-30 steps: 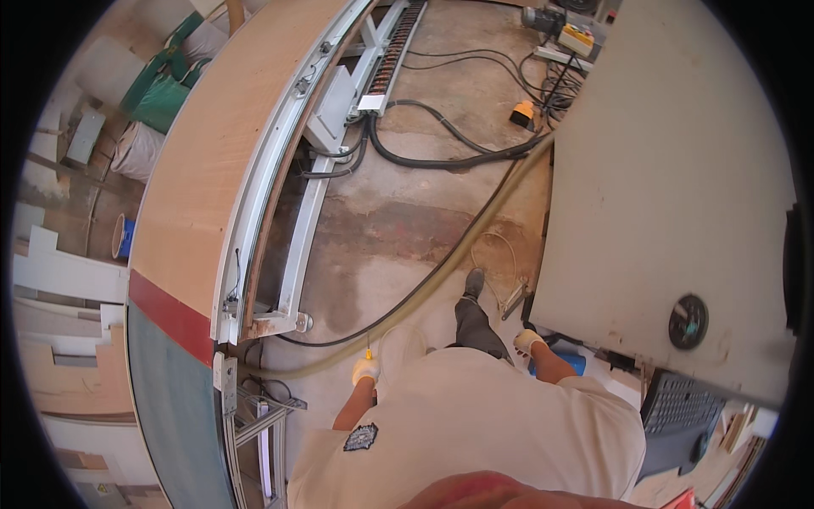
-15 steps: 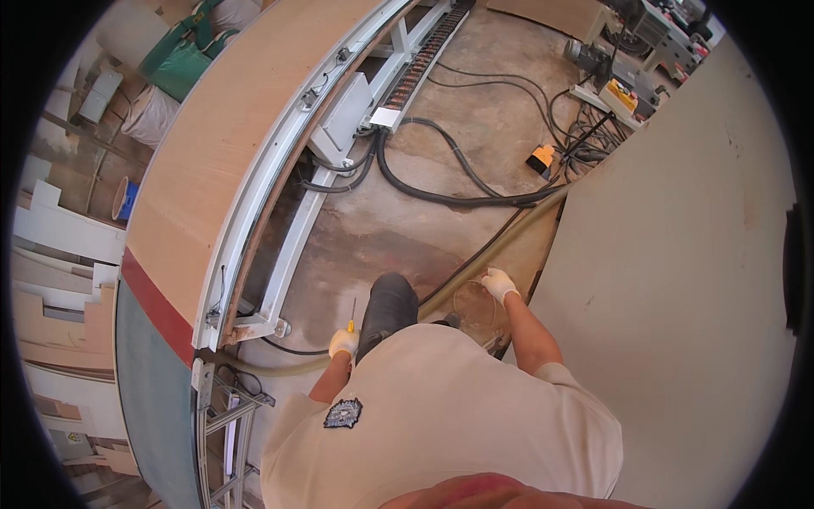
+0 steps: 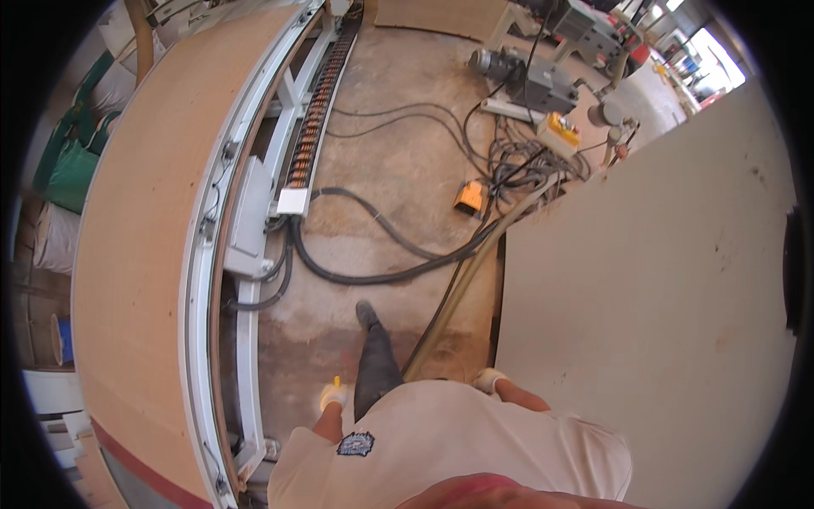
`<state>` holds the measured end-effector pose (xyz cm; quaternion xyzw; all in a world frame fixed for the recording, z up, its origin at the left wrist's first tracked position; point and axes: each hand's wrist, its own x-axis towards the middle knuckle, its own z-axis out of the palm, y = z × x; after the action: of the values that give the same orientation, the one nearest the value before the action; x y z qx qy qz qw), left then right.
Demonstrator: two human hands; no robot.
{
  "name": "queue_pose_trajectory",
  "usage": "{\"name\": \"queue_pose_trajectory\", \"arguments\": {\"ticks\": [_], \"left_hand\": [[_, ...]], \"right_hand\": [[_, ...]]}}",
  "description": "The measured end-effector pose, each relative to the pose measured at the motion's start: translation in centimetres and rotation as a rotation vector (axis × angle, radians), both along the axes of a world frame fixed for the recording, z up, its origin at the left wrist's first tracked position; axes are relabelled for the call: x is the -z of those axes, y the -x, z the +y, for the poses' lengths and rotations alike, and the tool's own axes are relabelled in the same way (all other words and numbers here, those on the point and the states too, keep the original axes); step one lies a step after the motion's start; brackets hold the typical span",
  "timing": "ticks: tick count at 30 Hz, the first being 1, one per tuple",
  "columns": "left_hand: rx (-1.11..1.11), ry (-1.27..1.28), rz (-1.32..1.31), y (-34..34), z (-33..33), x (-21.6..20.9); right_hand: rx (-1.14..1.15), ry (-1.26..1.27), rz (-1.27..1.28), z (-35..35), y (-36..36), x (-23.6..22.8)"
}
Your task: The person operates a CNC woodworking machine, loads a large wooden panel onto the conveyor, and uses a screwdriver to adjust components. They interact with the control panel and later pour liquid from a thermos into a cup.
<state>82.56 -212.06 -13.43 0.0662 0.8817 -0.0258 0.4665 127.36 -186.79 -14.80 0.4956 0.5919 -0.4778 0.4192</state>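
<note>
My left hand (image 3: 333, 395), in a pale glove, is closed round a screwdriver (image 3: 337, 381); its yellow handle shows, while the metal shaft is hard to see. It hangs low beside my dark trouser leg (image 3: 376, 373). My right hand (image 3: 488, 380), also gloved, is at my other side, close to the edge of a big grey panel (image 3: 627, 314). Its fingers look curled in, and what they hold, if anything, is too small or hidden to make out. One shoe (image 3: 366, 315) is stretched forward on the floor.
A long wood-topped machine bed (image 3: 144, 204) with a white metal frame runs along my left. Thick black cables (image 3: 365, 278) and a pale hose (image 3: 449, 314) cross the floor. Farther off are a yellow-orange foot pedal (image 3: 470, 198), tangled cables (image 3: 530, 165), and a motor unit (image 3: 534, 81).
I have stepped forward along the machine bed, so the cables and pedal appear nearer. The right hand has come in closer to my body. The screwdriver stays in my left hand.
</note>
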Motion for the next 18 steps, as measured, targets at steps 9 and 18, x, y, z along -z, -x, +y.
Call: {"name": "queue_pose_trajectory", "arguments": {"ticks": [9, 18], "left_hand": [[-0.016, -0.019, -0.108, 11.3, 12.8, 0.3], [0.178, -0.102, -0.079, 17.5, 21.4, -1.1]], "right_hand": [[0.247, -0.395, 0.432, 19.7, 24.2, -8.5], [0.255, -0.445, 0.508, 31.4, 30.7, -9.8]]}}
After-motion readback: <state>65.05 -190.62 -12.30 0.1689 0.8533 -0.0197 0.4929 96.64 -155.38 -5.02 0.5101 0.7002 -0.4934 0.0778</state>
